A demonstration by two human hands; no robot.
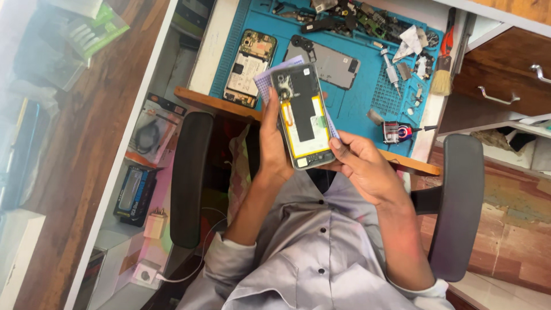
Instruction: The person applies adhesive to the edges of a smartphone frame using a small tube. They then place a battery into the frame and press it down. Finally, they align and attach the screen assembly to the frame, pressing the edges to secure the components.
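My left grip and right grip clasp the opened phone; best held level, thumbs off its exposed internals.

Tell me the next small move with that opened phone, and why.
Probably lower the phone onto the blue mat. Both hands hold it in the air over the desk edge: the left hand grips its left side, the right hand supports its bottom right corner. Its back is off, with the inner parts exposed, so working on it looks steadier on the mat.
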